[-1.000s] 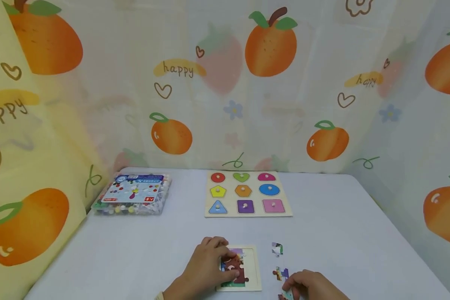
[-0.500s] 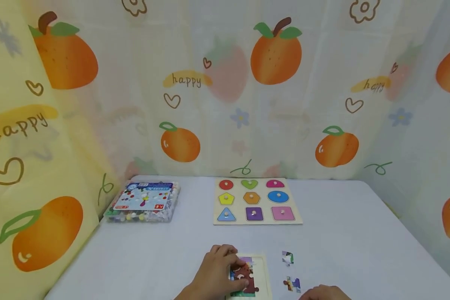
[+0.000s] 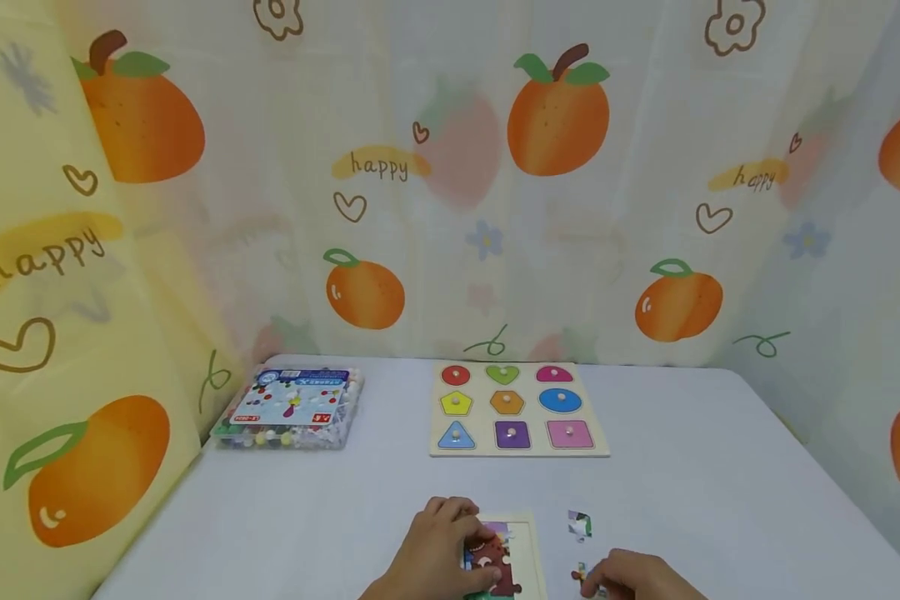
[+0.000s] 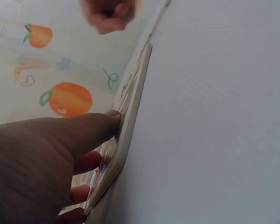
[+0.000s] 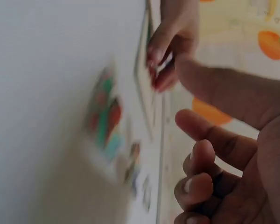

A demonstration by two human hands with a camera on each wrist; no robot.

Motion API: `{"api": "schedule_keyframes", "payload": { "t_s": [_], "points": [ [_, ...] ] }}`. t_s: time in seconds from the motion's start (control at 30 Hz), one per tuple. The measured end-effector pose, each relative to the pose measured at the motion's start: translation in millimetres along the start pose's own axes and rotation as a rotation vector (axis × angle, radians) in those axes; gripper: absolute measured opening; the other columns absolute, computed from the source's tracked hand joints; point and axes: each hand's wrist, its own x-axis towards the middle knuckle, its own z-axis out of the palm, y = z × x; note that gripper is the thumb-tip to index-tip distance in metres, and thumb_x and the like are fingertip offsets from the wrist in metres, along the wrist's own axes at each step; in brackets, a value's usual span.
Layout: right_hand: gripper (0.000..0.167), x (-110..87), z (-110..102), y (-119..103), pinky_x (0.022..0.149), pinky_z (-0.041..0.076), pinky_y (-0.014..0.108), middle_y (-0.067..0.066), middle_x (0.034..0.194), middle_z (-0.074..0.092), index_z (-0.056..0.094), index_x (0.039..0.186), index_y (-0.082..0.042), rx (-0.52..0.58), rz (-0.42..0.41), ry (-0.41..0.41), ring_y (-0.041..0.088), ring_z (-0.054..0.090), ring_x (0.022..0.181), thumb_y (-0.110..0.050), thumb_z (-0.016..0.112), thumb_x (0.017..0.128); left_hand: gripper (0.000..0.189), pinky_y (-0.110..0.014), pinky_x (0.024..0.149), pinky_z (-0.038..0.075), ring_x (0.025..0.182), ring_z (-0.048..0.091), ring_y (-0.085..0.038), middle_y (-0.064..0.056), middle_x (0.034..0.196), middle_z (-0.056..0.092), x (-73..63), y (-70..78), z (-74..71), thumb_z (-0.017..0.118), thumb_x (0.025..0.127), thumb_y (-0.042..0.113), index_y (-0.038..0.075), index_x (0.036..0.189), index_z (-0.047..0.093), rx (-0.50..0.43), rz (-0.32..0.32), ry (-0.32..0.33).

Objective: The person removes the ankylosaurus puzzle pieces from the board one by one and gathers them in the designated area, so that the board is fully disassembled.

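Observation:
My left hand [image 3: 435,550] holds a small jigsaw puzzle in a pale wooden frame [image 3: 531,550], partly filled with a brown-figured picture. In the left wrist view the thumb [image 4: 100,126] lies on its face and the other fingers reach its far edge. My right hand [image 3: 641,575] is over the loose pieces, overlapping one jigsaw piece [image 3: 577,576] in the head view. The right wrist view shows its thumb and fingers apart with nothing between them. Beyond lies another jigsaw piece [image 3: 580,524]. A blurred teal and red piece [image 5: 102,119] appears nearest the right wrist camera.
A wooden shape board [image 3: 525,421] with coloured knobbed pieces lies at the back of the white table [image 3: 330,517]. To its left stands a clear plastic box [image 3: 288,408] of small coloured parts. A fruit-print curtain [image 3: 450,275] surrounds the table.
My right hand has left the lowest piece, drawn back toward the bottom edge, then come forward to the middle piece. The left hand stays on the puzzle. The head view has tilted upward.

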Motion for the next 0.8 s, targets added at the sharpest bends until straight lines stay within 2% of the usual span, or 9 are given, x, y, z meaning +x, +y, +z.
{"api": "schedule_keyframes", "payload": {
  "t_s": [0.1,0.13,0.27,0.37,0.5,0.63,0.8],
  "points": [
    [0.020,23.0,4,-24,0.057,0.040,0.020,-0.005,0.075,0.052,0.072,0.102,-0.015,-0.024,0.124,-0.003,0.007,0.049,0.068,-0.027,0.076,0.086,0.044,-0.049,0.090,0.043,0.110,0.044,-0.018,0.011,0.118,0.053,-1.7,1.1,2.1,0.070,0.077,0.067,0.035,0.107,0.068,-0.002,0.001,0.005],
    [0.024,33.1,6,-30,0.057,0.041,0.021,-0.005,0.075,0.053,0.072,0.104,-0.014,-0.049,0.134,0.000,0.008,0.050,0.068,-0.029,0.076,0.086,0.044,-0.048,0.090,0.043,0.110,0.044,-0.017,0.011,0.118,0.053,-1.8,1.4,1.9,0.070,0.077,0.067,0.034,0.106,0.067,0.006,0.004,0.010],
    [0.039,75.8,17,-38,0.062,0.045,0.024,-0.013,0.080,0.053,0.072,0.113,-0.010,-0.256,0.046,0.038,0.005,0.049,0.071,-0.037,0.075,0.085,0.042,-0.047,0.093,0.045,0.113,0.048,-0.016,0.010,0.119,0.057,-3.5,2.1,-0.2,0.070,0.077,0.066,0.031,0.101,0.068,0.028,0.008,0.022],
    [0.041,96.0,30,-38,0.065,0.046,0.024,-0.014,0.086,0.052,0.073,0.112,-0.009,-0.322,0.004,0.075,0.003,0.048,0.073,-0.038,0.076,0.084,0.037,-0.041,0.094,0.047,0.114,0.050,-0.014,0.008,0.121,0.059,-8.2,1.3,-0.8,0.071,0.079,0.062,0.029,0.097,0.070,0.038,0.034,0.038],
    [0.035,104.3,41,-40,0.066,0.045,0.024,-0.013,0.085,0.051,0.076,0.104,-0.010,-0.338,0.021,0.096,0.002,0.047,0.072,-0.037,0.078,0.081,0.030,-0.036,0.093,0.048,0.115,0.051,-0.014,0.006,0.122,0.059,-12.6,1.2,2.0,0.073,0.080,0.057,0.029,0.091,0.070,0.021,0.062,0.062],
    [0.029,104.9,40,-41,0.068,0.048,0.026,-0.014,0.083,0.053,0.078,0.095,-0.012,-0.390,0.033,0.113,0.001,0.049,0.072,-0.036,0.080,0.079,0.033,-0.037,0.091,0.050,0.115,0.050,-0.018,0.003,0.122,0.057,-10.8,5.0,3.4,0.076,0.076,0.057,0.028,0.089,0.067,-0.017,-0.015,0.060],
    [0.017,104.8,36,-43,0.070,0.049,0.029,-0.014,0.080,0.055,0.078,0.083,-0.015,-0.414,0.035,0.139,0.003,0.052,0.073,-0.032,0.081,0.078,0.045,-0.043,0.090,0.050,0.114,0.051,-0.021,0.001,0.120,0.057,-9.9,9.5,3.6,0.077,0.074,0.059,0.022,0.100,0.070,-0.016,-0.103,0.068]
  ]
}}
